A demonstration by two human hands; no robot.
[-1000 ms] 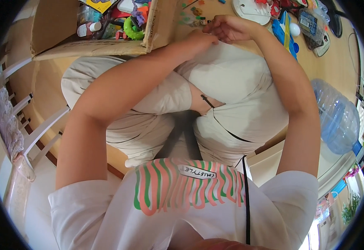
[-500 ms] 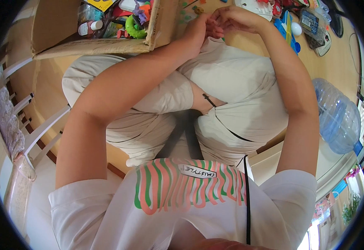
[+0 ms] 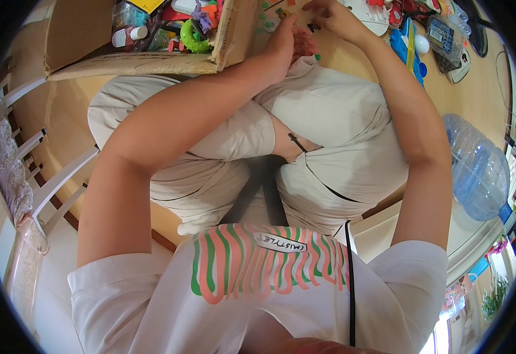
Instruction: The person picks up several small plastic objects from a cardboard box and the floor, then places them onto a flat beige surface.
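Observation:
My left hand (image 3: 286,50) is above my bent knee, beside the cardboard box, its fingers curled in toward the palm. What it holds, if anything, is hidden; a small green bit (image 3: 317,57) shows at its fingertips. My right hand (image 3: 335,20) is a little farther off, over the table, fingers stretched leftward and apart. Just under its fingers is a small dark piece (image 3: 313,27); whether they touch it I cannot tell. Small green pieces (image 3: 268,26) and a brownish-orange piece (image 3: 281,13) lie on the table beyond my left hand.
The open cardboard box (image 3: 134,66) at the far left is full of toys, among them a bright green ring (image 3: 194,40). At the far right are a blue toy (image 3: 404,44), a white ball (image 3: 421,44) and a clear box (image 3: 443,36). A large water bottle (image 3: 476,165) lies at right.
My hands were together above my knee. The right one has drawn away, up and outward over the table, and the small dark piece now shows beneath it. My left hand stays about where it was.

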